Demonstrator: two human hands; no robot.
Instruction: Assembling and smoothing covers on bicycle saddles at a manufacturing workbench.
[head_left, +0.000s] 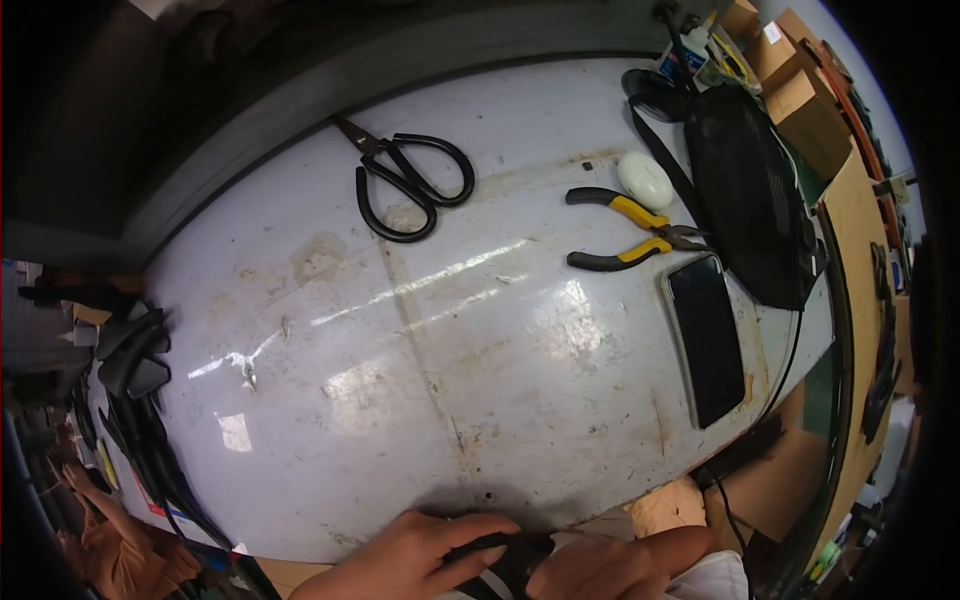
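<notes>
1. Knuckles and shadow cover much of the narrow black strip-like piece point(517, 560) at the near edge, and its lower part is hard to make out; what kind of thing it is, I cannot tell.
2. Both wrists are partly cut off by the near rim of the view, and at far left another person's orange-brown clothing point(135, 560) shows only in part.
3. The left hand point(410, 558) reaches in from the near left, index finger stretched rightward and thumb below it, pinching the black piece between them.
4. The right hand point(600, 568) is angled leftward with fingers curled against the piece; its fingertips are hidden, so I cannot tell whether it grips.
5. The piece lies between the two hands, just beyond the near edge of the scuffed pale-grey tabletop point(330, 440).
6. Well apart, on the far side, lie large black-handled scissors point(415, 190); to the right, yellow-and-black pliers point(635, 215) and a dark-screened phone point(706, 340).
</notes>
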